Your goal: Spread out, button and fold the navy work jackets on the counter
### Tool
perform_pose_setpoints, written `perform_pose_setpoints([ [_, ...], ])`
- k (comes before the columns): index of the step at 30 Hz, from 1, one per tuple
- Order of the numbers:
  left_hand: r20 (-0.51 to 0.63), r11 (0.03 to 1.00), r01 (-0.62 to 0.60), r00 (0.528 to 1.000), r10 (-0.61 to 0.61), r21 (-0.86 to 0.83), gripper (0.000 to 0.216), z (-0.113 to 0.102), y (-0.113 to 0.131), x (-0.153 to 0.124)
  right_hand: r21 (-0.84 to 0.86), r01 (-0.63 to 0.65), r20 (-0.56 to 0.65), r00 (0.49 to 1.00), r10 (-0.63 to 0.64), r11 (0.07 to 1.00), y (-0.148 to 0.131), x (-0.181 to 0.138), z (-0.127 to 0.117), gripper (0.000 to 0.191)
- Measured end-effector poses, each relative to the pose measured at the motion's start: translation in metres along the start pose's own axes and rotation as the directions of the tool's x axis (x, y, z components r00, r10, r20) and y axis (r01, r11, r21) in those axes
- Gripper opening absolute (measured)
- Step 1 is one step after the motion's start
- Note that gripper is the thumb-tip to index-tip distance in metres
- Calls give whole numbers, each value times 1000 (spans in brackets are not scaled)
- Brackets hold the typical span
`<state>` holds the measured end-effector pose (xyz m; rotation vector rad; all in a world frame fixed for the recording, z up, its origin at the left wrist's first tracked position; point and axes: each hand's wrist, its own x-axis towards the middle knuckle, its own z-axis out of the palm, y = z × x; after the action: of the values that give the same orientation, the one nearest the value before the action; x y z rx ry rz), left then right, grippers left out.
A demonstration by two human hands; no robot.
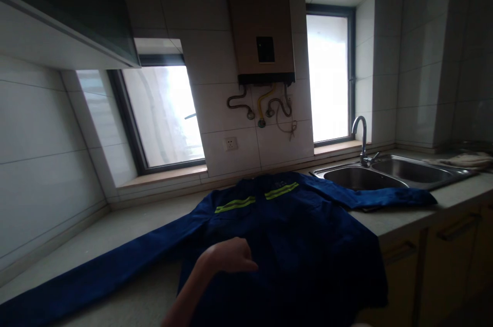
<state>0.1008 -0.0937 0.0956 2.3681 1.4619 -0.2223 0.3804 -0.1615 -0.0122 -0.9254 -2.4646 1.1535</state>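
From where I stand, a dark blue jacket (285, 245) lies spread across the pale worktop (80, 252), its collar end toward the wall and its lower part, at about four o'clock from its middle, hanging over the front edge. Taking that middle as the centre of the dial, one sleeve stretches to nearly nine o'clock, and the other reaches toward two or three, passing in front of a double steel sink (362, 175) and its curved tap (362, 134). Two bright yellow-green stripes (235, 204) cross the chest, up around eleven and twelve. The left hand (231, 256) is at nine o'clock, over the jacket, fingers curled and thumb pointing toward three; I cannot tell whether it grips the fabric. The right hand's side shows only as a sliver of skin at the bottom edge, near five, so I can't tell how that hand stands, but the two are apart. At twelve, a brown water heater (262, 24) hangs on the tiled wall with pipes beneath it. One window (164, 111) glows at ten, another (329, 75) at one, with a wall socket (230, 143) at eleven. Yellow cupboards (449, 260) stand at three.
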Motion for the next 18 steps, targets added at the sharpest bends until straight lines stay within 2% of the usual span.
perform_pose_setpoints([
  [2,-206,988,140,971,-123,71,27,4,-32,13,-11,11,-6,1000,-11,1000,10,16,-14,23],
  [4,-384,975,211,908,-170,67,29,13,-58,26,-35,31,-67,997,-33,999,23,39,-42,21],
  [5,-445,975,213,880,-165,60,31,18,-66,32,-60,40,-129,991,-48,997,31,53,-61,20],
  [7,-515,982,180,847,-128,52,36,27,-70,46,-170,34,-376,922,-97,985,47,86,-102,23],
  [9,-542,990,129,836,-81,51,41,35,-60,64,-309,-75,-531,841,-106,948,63,120,-142,26],
  [10,-552,993,101,832,-53,58,44,38,-51,74,-384,-166,-559,824,-86,908,70,136,-159,29],
  [11,-555,995,68,831,-17,71,46,40,-40,86,-449,-235,-550,833,-59,862,77,152,-172,32],
  [13,-546,994,-11,835,72,113,50,44,-16,113,-522,-286,-506,862,-22,804,89,179,-190,34],
  [16,-525,980,-113,831,184,166,56,48,12,155,-582,-260,-392,920,14,771,102,209,-199,31],
  [18,-516,974,-148,829,216,170,56,52,22,178,-623,-243,-311,949,49,743,108,223,-199,24],
])
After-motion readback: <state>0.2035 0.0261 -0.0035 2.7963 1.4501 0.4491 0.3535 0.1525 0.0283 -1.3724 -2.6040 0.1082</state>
